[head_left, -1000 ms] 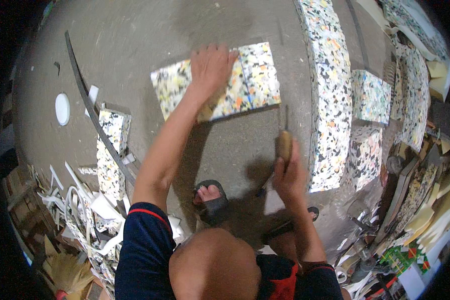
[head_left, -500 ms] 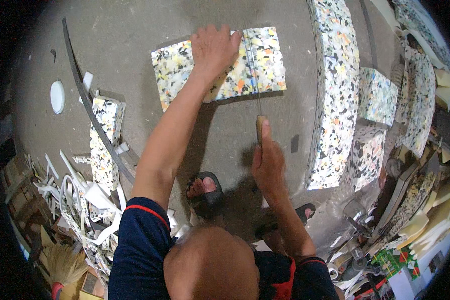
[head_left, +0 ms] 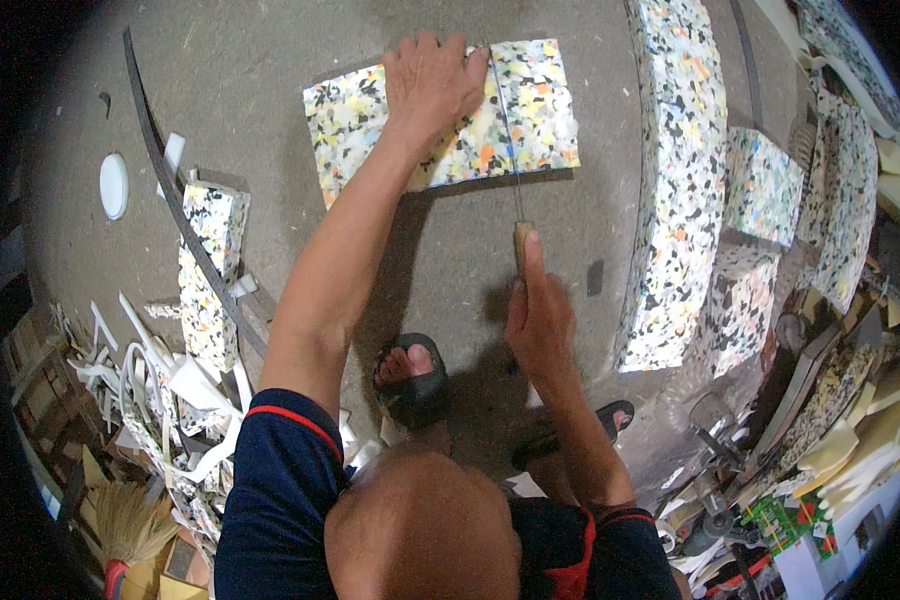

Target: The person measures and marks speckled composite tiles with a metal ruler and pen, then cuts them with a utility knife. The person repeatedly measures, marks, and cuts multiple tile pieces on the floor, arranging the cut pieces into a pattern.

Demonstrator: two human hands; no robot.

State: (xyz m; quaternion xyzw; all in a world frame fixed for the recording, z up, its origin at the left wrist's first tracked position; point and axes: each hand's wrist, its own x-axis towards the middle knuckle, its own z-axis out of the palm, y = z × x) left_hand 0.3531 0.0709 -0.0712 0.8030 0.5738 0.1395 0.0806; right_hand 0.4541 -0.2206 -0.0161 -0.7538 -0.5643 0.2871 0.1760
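My left hand point(head_left: 430, 85) presses on a speckled foam slab point(head_left: 535, 100) on the floor, its fingers slightly apart at the far edge. My right hand point(head_left: 540, 310) grips the wooden handle of a long thin knife point(head_left: 518, 200), index finger along it. The blade reaches across the slab beside my left hand, on or beside a thin blue line. Whether it has cut into the foam, I cannot tell.
A long speckled block point(head_left: 675, 190) and smaller blocks point(head_left: 760, 185) lie right. A narrow block point(head_left: 205, 260), dark strip point(head_left: 145, 110) and white disc point(head_left: 113, 186) lie left on the concrete floor point(head_left: 230, 90), near white offcuts point(head_left: 195, 390) and a straw broom point(head_left: 130, 520). My sandalled feet are below.
The slab and my left hand appear higher in the picture. My right hand has moved left and upward with the knife, whose blade now lies across the slab rather than beside it.
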